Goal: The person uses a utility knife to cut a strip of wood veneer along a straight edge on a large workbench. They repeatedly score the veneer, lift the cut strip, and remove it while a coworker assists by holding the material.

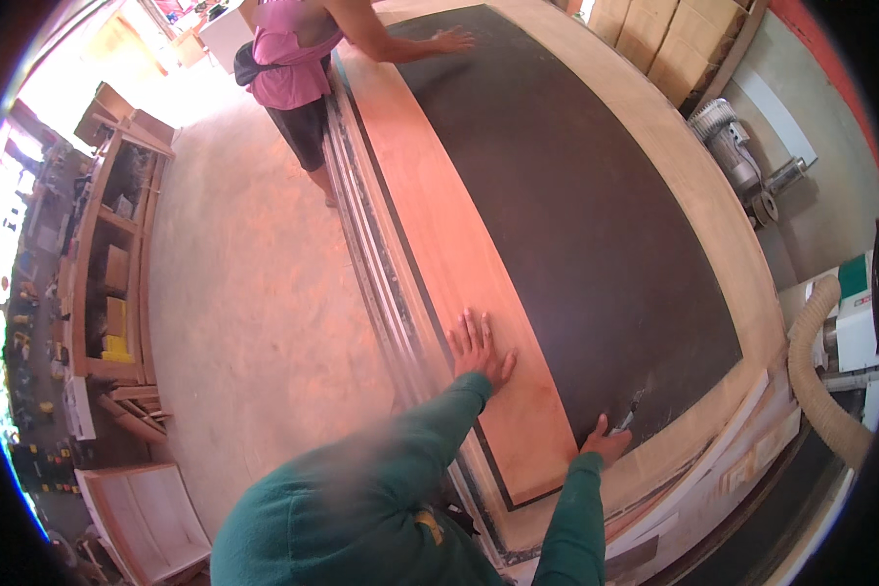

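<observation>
Plywood strip (459, 254), long, narrow and pale, lies flat along the near-left edge of a big dark brown panel (576, 215), seen from the head camera above a workshop surface (713, 205) of light wood. The person's left hand (479, 350) rests flat on the strip near its lower end, fingers spread and pointing up the board, gripping nothing. The right hand (606, 441) sits at the strip's lower right corner, where pale wood meets the dark panel; its fingers are curled around a small light-coloured object (627, 420), though what that object is cannot be made out. Both forearms wear green sleeves (430, 430). At the far end of the strip, a second person in a pink top (288, 59) presses one open hand (451, 41) flat onto the dark panel's far edge. Left of the surface lies a bare concrete floor (244, 293), beyond it wooden shelving (112, 264). To the right stand a ribbed beige hose (816, 381) and a grey motor (728, 142).
</observation>
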### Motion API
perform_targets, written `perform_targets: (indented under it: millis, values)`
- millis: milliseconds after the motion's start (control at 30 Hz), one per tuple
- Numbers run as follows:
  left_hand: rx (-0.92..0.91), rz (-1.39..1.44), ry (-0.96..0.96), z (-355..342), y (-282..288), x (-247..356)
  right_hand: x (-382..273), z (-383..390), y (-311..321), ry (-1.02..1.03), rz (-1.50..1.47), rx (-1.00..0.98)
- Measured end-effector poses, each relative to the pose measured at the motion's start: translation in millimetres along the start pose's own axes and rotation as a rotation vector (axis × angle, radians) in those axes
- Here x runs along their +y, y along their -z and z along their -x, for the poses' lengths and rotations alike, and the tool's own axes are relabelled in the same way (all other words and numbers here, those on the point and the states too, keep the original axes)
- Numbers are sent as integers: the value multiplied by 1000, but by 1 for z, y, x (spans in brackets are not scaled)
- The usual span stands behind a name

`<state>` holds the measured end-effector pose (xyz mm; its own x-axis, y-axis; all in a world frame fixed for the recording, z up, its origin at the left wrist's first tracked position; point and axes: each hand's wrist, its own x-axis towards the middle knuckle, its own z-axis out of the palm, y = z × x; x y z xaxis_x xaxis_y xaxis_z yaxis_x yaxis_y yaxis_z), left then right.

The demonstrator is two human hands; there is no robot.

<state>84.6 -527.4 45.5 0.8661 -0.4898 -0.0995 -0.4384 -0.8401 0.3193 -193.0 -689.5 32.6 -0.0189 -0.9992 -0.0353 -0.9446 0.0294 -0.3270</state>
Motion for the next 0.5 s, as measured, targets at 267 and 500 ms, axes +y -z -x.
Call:
perform_targets:
  millis: [267,500]
  values:
    - [1,-13,4,-1,2,3,5,-10,-6,109,-89,48]
    - [-5,-25,5,-1,0,2,12,-17,-10,168,-99,-3]
